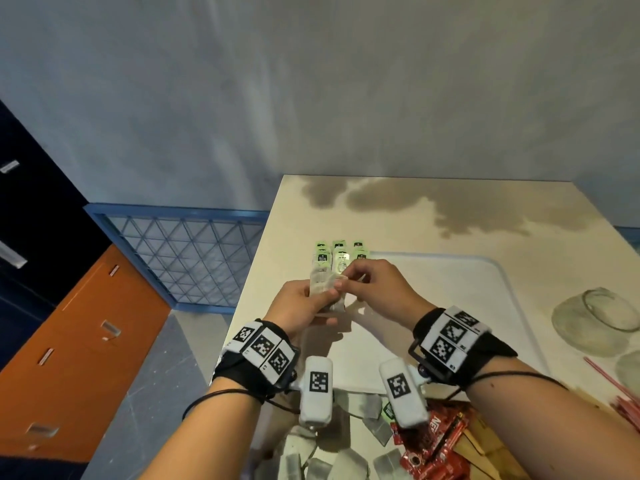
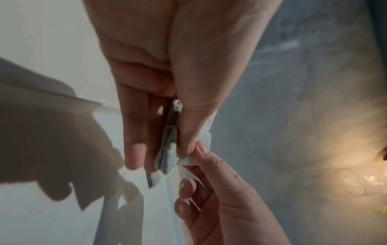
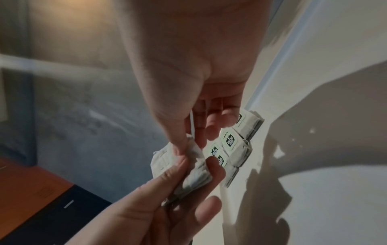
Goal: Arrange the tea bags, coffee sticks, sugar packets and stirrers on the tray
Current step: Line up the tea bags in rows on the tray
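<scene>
My left hand (image 1: 311, 301) grips a small stack of white tea bags (image 1: 320, 284) just above the left end of the white tray (image 1: 450, 306). My right hand (image 1: 360, 282) pinches the top bag of that stack between thumb and forefinger. In the left wrist view the stack (image 2: 167, 155) stands edge-on between my left thumb and fingers. Rows of tea bags with green tags (image 1: 341, 254) lie at the tray's far left corner, close beyond my right fingers in the right wrist view (image 3: 236, 144).
Loose tea bags (image 1: 346, 462) and red coffee sticks (image 1: 436, 441) lie on the table in front of the tray. A glass bowl (image 1: 602, 317) and red stirrers (image 1: 623, 393) are at the right. The table's left edge drops to the floor beside orange drawers (image 1: 86, 341).
</scene>
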`<state>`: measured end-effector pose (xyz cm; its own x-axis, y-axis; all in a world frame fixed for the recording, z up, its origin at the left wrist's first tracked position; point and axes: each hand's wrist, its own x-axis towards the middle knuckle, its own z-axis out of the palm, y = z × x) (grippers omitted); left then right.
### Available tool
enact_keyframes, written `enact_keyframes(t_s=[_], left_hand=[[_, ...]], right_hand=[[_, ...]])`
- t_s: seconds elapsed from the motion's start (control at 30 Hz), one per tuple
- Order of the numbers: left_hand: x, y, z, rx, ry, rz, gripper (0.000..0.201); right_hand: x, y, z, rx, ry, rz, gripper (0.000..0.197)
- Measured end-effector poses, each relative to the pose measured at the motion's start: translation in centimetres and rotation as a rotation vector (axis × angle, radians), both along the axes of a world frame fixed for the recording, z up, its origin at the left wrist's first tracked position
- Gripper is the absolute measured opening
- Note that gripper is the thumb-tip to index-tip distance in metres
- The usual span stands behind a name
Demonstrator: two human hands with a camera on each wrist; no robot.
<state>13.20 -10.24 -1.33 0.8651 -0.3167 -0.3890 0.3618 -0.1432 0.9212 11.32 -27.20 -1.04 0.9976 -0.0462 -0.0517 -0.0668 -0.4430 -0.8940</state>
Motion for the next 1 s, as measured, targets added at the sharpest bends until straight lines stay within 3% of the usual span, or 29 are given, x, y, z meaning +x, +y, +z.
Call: enact_keyframes(t_s=[0.17,0.27,0.47,0.6,0.7,0.8,1.0], left_hand=[[-0.1,-0.4,0.4,0.118,-0.109,0.091,0.019],[-0.3,-1.1,0.7,0.241,-0.294,0.126,0.014],[-1.8,-3.4,1.6,0.324,-0.431,0.010,0.015],[-1.6,-3.9,1.3,0.327,-0.398,0.021,0.015],[-1.0,-3.8,0.9,0.335,-0.365,0.014,0.024],[-0.8,-3.9,0.9,0.310,-0.291,-0.002,0.020],[0.1,-3.0,-0.6,0.274,-0.154,-0.037,0.011]], right_hand=[[-1.0,-1.0,0.8,-0.019,-0.005,-0.099,0.023],[-1.4,-1.1,0.6,-0.032,-0.020,-0.190,0.025],[-1.7,-0.2,0.7,0.062,-0.005,-0.207,0.023],[-2.1,-0.2,1.2,0.147,0.031,-0.153,0.022],[-1.8,-1.1,0.8,0.090,-0.002,-0.168,0.007],[-1.4,-2.1,0.0,0.047,-0.018,-0.184,0.009],[-0.5,-3.6,-1.4,-0.027,0.181,-0.113,0.008]])
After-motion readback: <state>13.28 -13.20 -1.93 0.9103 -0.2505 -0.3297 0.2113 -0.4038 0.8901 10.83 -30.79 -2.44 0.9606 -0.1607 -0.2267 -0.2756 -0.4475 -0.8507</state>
